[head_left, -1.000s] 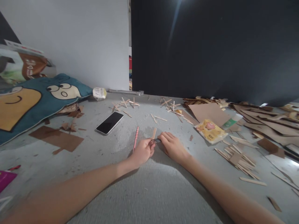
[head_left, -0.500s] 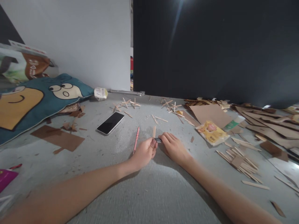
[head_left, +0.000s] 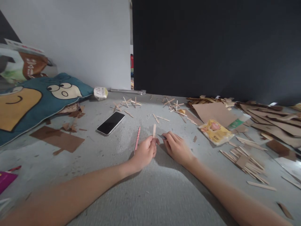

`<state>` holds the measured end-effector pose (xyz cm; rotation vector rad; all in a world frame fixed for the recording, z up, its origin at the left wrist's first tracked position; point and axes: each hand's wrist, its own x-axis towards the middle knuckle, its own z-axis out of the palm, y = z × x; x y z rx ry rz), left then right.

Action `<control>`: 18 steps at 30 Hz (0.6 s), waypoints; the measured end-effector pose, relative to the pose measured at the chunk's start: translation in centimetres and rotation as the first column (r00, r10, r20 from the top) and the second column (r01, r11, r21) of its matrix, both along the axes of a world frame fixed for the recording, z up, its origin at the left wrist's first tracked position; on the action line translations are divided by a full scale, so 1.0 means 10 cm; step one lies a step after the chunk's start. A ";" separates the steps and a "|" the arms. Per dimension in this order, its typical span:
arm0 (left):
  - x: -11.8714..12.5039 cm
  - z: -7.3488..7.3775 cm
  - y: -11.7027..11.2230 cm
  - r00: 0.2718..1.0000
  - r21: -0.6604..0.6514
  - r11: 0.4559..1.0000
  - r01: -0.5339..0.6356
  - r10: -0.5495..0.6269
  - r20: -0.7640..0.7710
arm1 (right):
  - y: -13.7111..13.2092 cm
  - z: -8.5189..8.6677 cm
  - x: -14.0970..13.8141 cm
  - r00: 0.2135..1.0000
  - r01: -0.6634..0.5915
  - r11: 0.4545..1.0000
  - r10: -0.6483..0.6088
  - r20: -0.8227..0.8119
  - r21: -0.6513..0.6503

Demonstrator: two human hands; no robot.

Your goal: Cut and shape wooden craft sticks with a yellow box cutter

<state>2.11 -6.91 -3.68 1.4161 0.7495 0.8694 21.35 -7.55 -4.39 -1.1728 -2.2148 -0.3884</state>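
My left hand (head_left: 145, 151) is closed around a wooden craft stick (head_left: 154, 129), whose rounded end points up and away from me. Pinched in my right hand (head_left: 177, 147) is a small dark blade (head_left: 162, 137); its tip faces the stick, with a small gap between them. My fingers hide most of the blade, so I cannot make out its handle. A pink patterned pencil (head_left: 137, 139) lies just left of my left hand, partly behind it.
A phone (head_left: 111, 123) lies left of the pencil. Behind are several craft sticks (head_left: 162, 118). To the right are a yellow packet (head_left: 215, 131), a glue stick (head_left: 238, 122), a stick pile (head_left: 244, 161) and cardboard strips (head_left: 270, 117). A blue cushion (head_left: 54, 105) sits at the left.
The blade was against the stick half a second ago; my right hand has drawn it a little to the right, away from the stick. My left hand still grips the stick.
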 end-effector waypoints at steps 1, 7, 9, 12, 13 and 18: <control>0.00 0.00 0.00 1.000 -0.004 1.000 0.009 -0.008 0.005 | 0.00 0.01 -0.01 1.000 -0.004 1.000 0.004 -0.009 0.000; 0.00 0.03 -0.01 0.998 -0.037 0.999 0.029 -0.027 0.055 | -0.02 0.02 0.00 0.997 -0.038 0.999 0.035 -0.066 -0.034; -0.01 0.03 -0.01 0.995 -0.063 0.997 0.049 -0.044 0.091 | -0.03 0.02 0.01 0.995 -0.056 0.997 0.051 -0.086 -0.056; -0.01 0.03 -0.02 0.989 -0.080 0.994 0.073 -0.061 0.136 | -0.04 0.03 0.01 0.994 -0.073 0.996 0.069 -0.083 -0.049; -0.01 0.03 -0.02 0.988 -0.073 0.995 0.075 -0.064 0.143 | -0.05 0.04 0.01 0.994 -0.077 0.996 0.073 -0.078 -0.041; -0.02 0.07 -0.03 0.989 -0.028 0.997 0.072 -0.068 0.132 | -0.05 0.05 0.01 0.995 -0.075 0.996 0.072 -0.062 -0.041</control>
